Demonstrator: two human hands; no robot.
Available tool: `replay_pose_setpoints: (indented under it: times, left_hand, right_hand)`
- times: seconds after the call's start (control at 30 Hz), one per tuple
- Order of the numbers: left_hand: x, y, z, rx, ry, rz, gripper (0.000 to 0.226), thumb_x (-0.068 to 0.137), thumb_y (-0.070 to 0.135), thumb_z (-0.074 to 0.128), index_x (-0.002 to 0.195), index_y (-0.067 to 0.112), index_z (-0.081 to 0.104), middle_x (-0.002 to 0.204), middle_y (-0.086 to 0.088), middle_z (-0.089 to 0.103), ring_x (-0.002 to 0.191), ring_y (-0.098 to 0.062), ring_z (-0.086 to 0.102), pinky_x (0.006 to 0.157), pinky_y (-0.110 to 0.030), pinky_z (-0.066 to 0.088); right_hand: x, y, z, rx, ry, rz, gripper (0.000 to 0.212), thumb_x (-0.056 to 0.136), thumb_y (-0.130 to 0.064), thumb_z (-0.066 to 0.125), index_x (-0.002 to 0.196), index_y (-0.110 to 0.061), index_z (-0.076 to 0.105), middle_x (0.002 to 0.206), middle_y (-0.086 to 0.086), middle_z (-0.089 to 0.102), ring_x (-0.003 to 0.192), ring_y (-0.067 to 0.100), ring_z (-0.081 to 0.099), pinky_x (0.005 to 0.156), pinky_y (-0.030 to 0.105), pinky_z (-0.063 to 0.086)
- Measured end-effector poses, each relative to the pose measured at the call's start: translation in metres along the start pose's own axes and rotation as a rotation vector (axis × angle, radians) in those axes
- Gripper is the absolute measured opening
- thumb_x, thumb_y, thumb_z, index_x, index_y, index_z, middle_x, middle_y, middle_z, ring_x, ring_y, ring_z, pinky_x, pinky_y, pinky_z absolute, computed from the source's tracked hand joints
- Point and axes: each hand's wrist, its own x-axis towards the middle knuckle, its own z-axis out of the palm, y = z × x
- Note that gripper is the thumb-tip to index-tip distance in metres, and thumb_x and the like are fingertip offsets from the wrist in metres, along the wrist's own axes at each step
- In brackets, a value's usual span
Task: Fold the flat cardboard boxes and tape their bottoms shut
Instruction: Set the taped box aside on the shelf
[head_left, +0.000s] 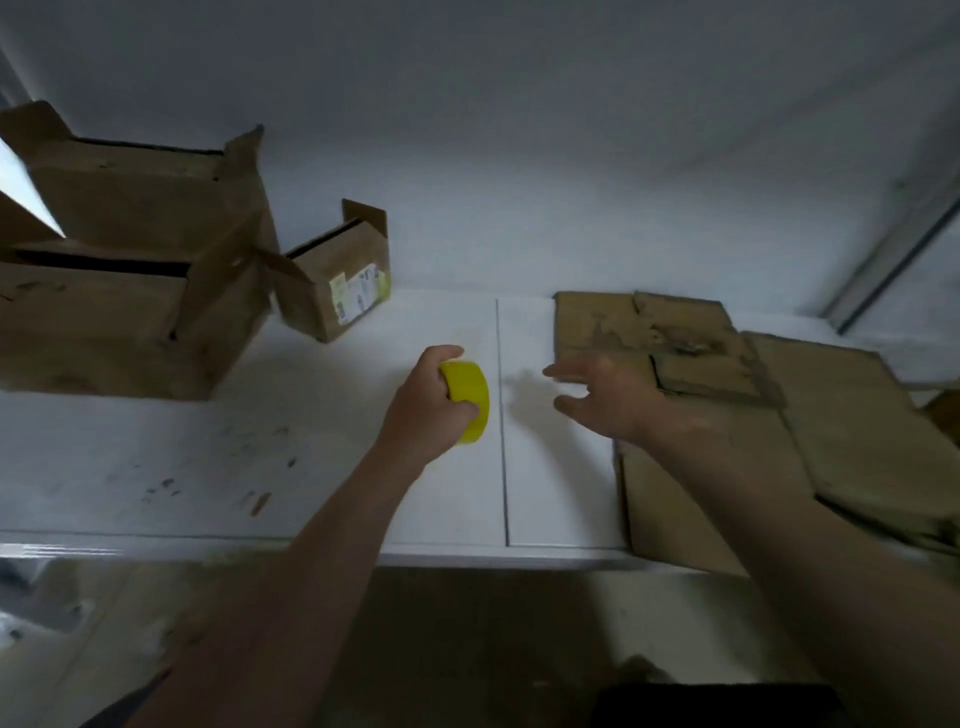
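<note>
White table (156, 441), grey wall (519, 130)

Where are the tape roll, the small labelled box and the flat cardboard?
tape roll (470, 395), head view, outer band.
small labelled box (317, 299), head view, brown side.
flat cardboard (857, 415), head view, right sheet.

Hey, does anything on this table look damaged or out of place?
Two things. The small labelled box sits tilted, not flat on the table, beside the larger box on the left. The top flat cardboard sheet on the right has its surface paper torn and peeling in patches.
</note>
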Motion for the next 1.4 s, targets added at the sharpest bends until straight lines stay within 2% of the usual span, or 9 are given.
replay_pose_setpoints:
  times: [0.17,0.37,0.5,0.67,0.83,1.0,1.1,1.23,1.4]
  left_hand:
    - [0.005,0.025,0.06,0.032,-0.059,0.056,0.066,0.08,0.013,0.072,0.134,0.039,0.046,0.109,0.004,0.064,0.096,-0.023,0.061,0.069,-0.028,0.048]
    - [0.047,0.059,0.124,0.106,-0.054,0.127,0.065,0.082,0.011,0.069,0.138,0.035,0.046,0.118,-0.002,0.065,0.104,-0.028,0.061,0.082,-0.033,0.049]
    - [0.081,0.075,0.178,0.164,-0.092,0.222,0.065,0.083,0.008,0.066,0.139,0.033,0.044,0.124,-0.005,0.062,0.097,-0.022,0.056,0.068,-0.027,0.039]
    - [0.112,0.079,0.228,0.302,-0.142,0.256,0.063,0.09,0.007,0.06,0.146,0.026,0.042,0.12,-0.018,0.059,0.104,-0.036,0.06,0.064,-0.03,0.036]
    - [0.126,0.083,0.245,0.374,-0.223,0.225,0.06,0.098,0.009,0.054,0.151,0.022,0.031,0.075,-0.01,0.058,0.05,-0.023,0.052,0.044,-0.03,0.034]
    - [0.129,0.085,0.248,0.368,-0.23,0.193,0.06,0.098,0.008,0.05,0.151,0.021,0.026,0.073,-0.006,0.056,0.058,-0.031,0.062,0.047,-0.037,0.049]
    - [0.126,0.085,0.239,0.194,-0.24,0.129,0.059,0.096,0.014,0.045,0.149,0.031,0.024,0.094,-0.011,0.064,0.069,-0.028,0.07,0.065,-0.052,0.06]
    - [0.125,0.083,0.219,0.116,-0.178,0.112,0.051,0.087,0.02,0.041,0.132,0.042,0.032,0.096,-0.003,0.067,0.061,-0.014,0.07,0.063,-0.041,0.06]
    - [0.124,0.088,0.199,0.115,-0.091,0.091,0.061,0.091,0.004,0.042,0.144,0.031,0.032,0.094,0.011,0.069,0.063,-0.011,0.07,0.064,-0.034,0.057]
  right_hand:
    - [-0.025,0.062,-0.029,-0.017,0.048,0.108,0.042,0.089,-0.022,0.062,0.128,-0.036,0.066,0.124,-0.002,0.069,0.112,0.024,0.065,0.09,0.032,0.052]
    - [-0.018,0.132,-0.05,0.001,0.189,0.252,0.037,0.091,-0.024,0.058,0.128,-0.027,0.062,0.124,0.006,0.067,0.115,0.032,0.059,0.094,0.039,0.051]
    - [-0.001,0.188,-0.068,-0.127,0.198,0.499,0.048,0.098,-0.043,0.044,0.142,-0.024,0.047,0.144,0.014,0.051,0.136,0.04,0.041,0.108,0.05,0.039]
    - [0.019,0.237,-0.075,-0.077,0.075,0.729,0.062,0.098,-0.054,0.043,0.147,-0.015,0.034,0.149,0.016,0.047,0.143,0.042,0.029,0.112,0.053,0.027]
    - [0.034,0.256,-0.078,0.06,0.106,0.698,0.068,0.086,-0.053,0.063,0.142,-0.021,0.04,0.143,0.012,0.052,0.136,0.039,0.041,0.111,0.049,0.036]
    - [0.042,0.248,-0.074,-0.168,-0.03,0.403,0.088,0.073,-0.064,0.077,0.148,-0.037,0.04,0.158,0.007,0.033,0.145,0.038,0.022,0.117,0.053,0.025]
    - [0.053,0.238,-0.066,-0.153,-0.06,0.204,0.094,0.069,-0.059,0.083,0.15,-0.037,0.04,0.157,-0.001,0.04,0.142,0.031,0.034,0.116,0.049,0.034]
    - [0.06,0.239,-0.074,-0.144,-0.035,0.166,0.075,0.074,-0.054,0.083,0.141,-0.039,0.053,0.138,-0.003,0.061,0.123,0.023,0.057,0.094,0.032,0.046]
    - [0.058,0.239,-0.098,0.077,0.011,0.157,0.027,0.089,-0.045,0.073,0.114,-0.034,0.076,0.114,-0.01,0.072,0.102,0.011,0.062,0.079,0.023,0.045]
